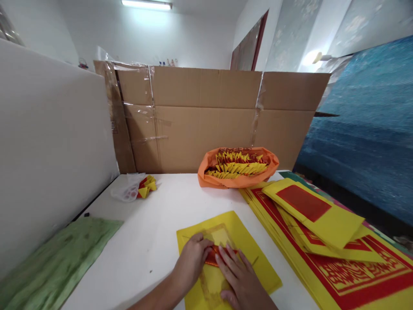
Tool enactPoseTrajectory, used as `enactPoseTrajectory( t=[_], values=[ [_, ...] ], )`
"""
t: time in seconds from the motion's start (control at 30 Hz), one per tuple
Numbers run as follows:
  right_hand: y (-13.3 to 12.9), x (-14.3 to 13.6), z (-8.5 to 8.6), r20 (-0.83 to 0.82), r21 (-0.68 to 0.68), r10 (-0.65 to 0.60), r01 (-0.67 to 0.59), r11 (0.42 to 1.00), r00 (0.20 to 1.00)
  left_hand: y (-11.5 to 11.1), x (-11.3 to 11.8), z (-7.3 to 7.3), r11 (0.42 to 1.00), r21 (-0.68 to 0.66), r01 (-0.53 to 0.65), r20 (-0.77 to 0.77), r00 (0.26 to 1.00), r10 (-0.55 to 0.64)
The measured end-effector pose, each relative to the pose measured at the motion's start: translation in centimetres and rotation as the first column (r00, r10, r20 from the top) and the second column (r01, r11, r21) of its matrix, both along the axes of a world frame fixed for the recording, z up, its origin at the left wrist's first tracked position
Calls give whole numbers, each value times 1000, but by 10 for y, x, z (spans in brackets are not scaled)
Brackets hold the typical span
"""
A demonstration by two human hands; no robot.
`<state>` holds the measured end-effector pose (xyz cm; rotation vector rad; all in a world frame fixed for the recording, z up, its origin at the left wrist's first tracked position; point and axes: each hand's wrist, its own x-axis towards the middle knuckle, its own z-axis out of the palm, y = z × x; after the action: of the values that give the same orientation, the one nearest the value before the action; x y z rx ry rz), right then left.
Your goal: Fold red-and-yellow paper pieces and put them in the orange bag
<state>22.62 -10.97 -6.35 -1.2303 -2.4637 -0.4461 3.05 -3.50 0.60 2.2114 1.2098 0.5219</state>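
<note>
A small red folded paper [211,257] lies on a yellow paper sheet [234,220] that has a paler rectangle in its middle. At the folded paper's left end, my left hand [190,260] pinches it between thumb and fingers. My right hand [238,273] rests flat, fingers stretched over the right part of the folded paper and pressing it against the sheet. The two hands are close together, and they hide parts of the folded paper.
An orange bag [206,181] full of folded yellow-and-red papers stands at the back. Stacked yellow papers with red print [335,280] lie on the right. At the left are a green cloth [87,241] and a clear plastic piece [124,189] beside folded papers [147,186]. Cardboard [206,125] stands behind.
</note>
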Motion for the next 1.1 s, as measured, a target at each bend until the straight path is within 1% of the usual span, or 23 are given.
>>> enactPoseTrajectory(
  t=[0.1,0.17,0.23,0.37,0.43,0.53,0.6,0.67,0.77,0.87,0.93,1.0,1.03,1.07,1.1],
  values=[
    [1,1,0,3,11,7,-7,1000,1000,-2,1,1,1000,-10,-2,4,1000,2],
    [1,1,0,0,-7,21,-21,1000,1000,-2,1,1,1000,-16,-5,6,1000,5],
    [0,2,1,2,-43,28,-28,999,1000,2,-3,0,999,-27,21,22,1000,-21],
    [-5,4,5,8,-101,35,-34,994,999,16,-22,-1,987,-68,146,66,988,-142],
    [-8,5,6,5,-118,37,-37,992,999,23,-33,2,973,-61,221,73,973,-217],
    [-9,7,8,-12,-163,43,-44,986,999,33,-44,14,936,-31,350,35,936,-349],
    [-8,8,9,-22,-208,56,-59,976,998,38,-45,25,911,-17,412,-30,911,-412],
    [-6,9,10,-28,-252,73,-77,965,997,44,-38,34,898,-32,439,-83,894,-440],
    [-6,8,11,-45,-296,65,-76,952,997,53,-16,40,901,-155,405,-81,904,-420],
    [-6,6,11,-85,-361,27,-56,931,996,60,10,36,914,-235,330,-105,926,-361],
    [-6,3,13,-127,-439,27,-80,895,992,64,24,31,913,-274,302,-131,929,-347],
    [-5,1,17,-233,-485,9,-124,866,972,67,30,30,903,-321,286,-136,930,-343],
    [-4,1,20,-326,-469,-44,-121,875,944,67,31,31,903,-329,278,-128,934,-334],
    [-3,1,24,-443,-427,-132,-79,901,887,66,31,34,910,-319,266,-115,942,-316],
    [-2,2,30,-571,-377,-239,8,926,785,63,29,38,923,-291,251,-96,953,-289]
  ],
)
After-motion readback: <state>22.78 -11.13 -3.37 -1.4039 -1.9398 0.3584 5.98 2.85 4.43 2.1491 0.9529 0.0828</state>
